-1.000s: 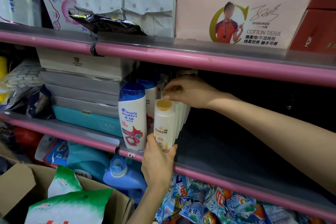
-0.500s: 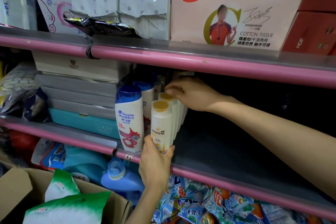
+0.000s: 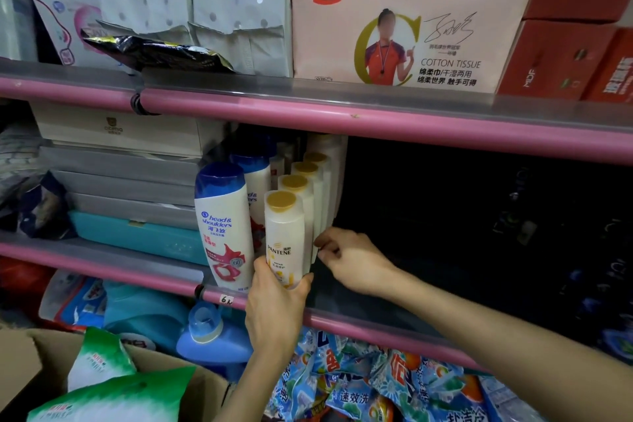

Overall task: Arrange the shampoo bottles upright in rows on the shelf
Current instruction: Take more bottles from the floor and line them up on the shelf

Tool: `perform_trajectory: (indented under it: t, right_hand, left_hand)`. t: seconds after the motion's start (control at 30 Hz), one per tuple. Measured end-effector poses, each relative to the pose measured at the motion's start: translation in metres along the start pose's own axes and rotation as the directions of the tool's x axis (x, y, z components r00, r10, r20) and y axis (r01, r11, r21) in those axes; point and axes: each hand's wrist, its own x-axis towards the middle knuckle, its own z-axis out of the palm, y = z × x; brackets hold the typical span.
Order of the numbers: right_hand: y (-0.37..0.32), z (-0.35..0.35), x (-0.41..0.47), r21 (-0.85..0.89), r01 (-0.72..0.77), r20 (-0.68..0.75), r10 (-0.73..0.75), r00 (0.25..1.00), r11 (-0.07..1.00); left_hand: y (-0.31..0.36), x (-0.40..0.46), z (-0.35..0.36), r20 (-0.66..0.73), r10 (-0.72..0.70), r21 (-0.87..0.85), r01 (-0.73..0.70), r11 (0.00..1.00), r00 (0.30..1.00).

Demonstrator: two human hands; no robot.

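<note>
Your left hand grips the base of the front Pantene bottle, upright at the shelf edge. Your right hand, fingers curled, presses against the row's right side, low; whether it holds anything cannot be told. Behind: three gold-capped bottles. Left, touching: Head & Shoulders bottle.

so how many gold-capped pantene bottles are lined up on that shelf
4 show gold caps, in one row running back: the front bottle gripped by the left hand, then a second, third and fourth. More may be hidden behind.
</note>
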Motion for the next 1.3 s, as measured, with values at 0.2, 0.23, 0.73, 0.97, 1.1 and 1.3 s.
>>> perform_trajectory:
  t: [0.2,0.23,0.73,0.97,1.1,1.3]
  right_hand:
    - [0.003,0.004,0.004,0.041,-0.055,-0.068,0.058,0.996,0.998]
    - [0.003,0.000,0.009,0.034,-0.069,-0.122,0.073,0.990,0.997]
    - [0.029,-0.014,0.068,0.121,-0.092,-0.078,0.102,0.992,0.988]
    - [0.037,-0.020,0.074,0.080,-0.083,-0.041,0.086,0.995,0.993]
    - [0.038,-0.018,0.069,0.057,-0.095,-0.045,0.098,0.994,0.994]
    - [0.024,-0.013,0.062,0.067,-0.071,-0.230,0.085,0.969,0.995]
  left_hand:
    - [0.000,0.001,-0.001,0.005,0.011,-0.013,-0.011,1.000,1.000]
    - [0.000,0.001,-0.001,0.010,0.017,-0.022,-0.017,1.000,1.000]
    - [-0.008,0.014,-0.001,0.073,0.001,-0.074,0.005,0.997,0.997]
    - [-0.007,0.013,0.000,0.067,0.016,-0.074,-0.011,0.997,0.998]
    - [-0.005,0.012,-0.001,0.060,0.026,-0.077,-0.022,0.997,0.998]
    - [-0.005,0.011,-0.003,0.088,0.015,-0.081,-0.008,0.997,0.996]
